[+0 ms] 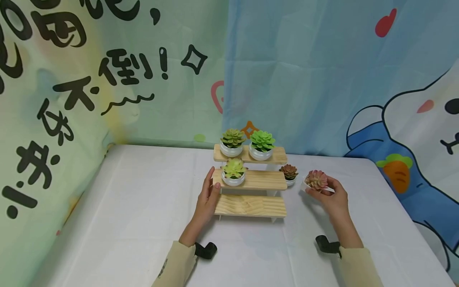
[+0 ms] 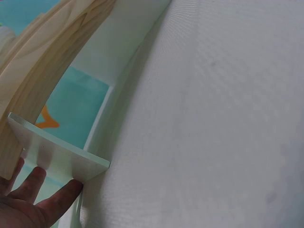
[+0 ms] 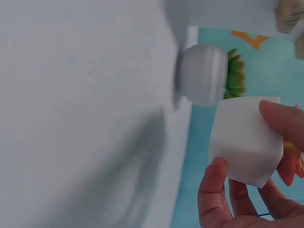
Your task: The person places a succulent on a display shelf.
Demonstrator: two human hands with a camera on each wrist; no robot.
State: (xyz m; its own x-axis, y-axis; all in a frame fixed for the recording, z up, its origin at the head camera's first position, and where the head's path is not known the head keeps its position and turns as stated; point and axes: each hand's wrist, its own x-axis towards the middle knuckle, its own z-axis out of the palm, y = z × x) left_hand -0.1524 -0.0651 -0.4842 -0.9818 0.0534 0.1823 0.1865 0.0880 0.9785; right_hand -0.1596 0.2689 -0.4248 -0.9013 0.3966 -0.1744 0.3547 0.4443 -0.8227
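A three-tier wooden plant stand point(image 1: 251, 205) with white supports point(image 2: 59, 147) stands on the white table. My left hand point(image 1: 208, 199) rests against the stand's left end, its extended fingers touching a white support in the left wrist view. My right hand point(image 1: 331, 195) holds a pink succulent point(image 1: 317, 180) by its white angular pot point(image 3: 244, 137), lifted off the table to the right of the stand. Nearest to it, a reddish-brown succulent point(image 1: 289, 172) in a round white pot point(image 3: 203, 74) stands on the table beside the stand.
On the top tier are a dark green succulent point(image 1: 233, 138) and a bright green succulent point(image 1: 262, 140), both in white pots. A yellow-green succulent point(image 1: 234, 168) sits at the left of the middle tier. Printed cloth point(image 1: 294, 79) hangs behind the table point(image 1: 143, 223).
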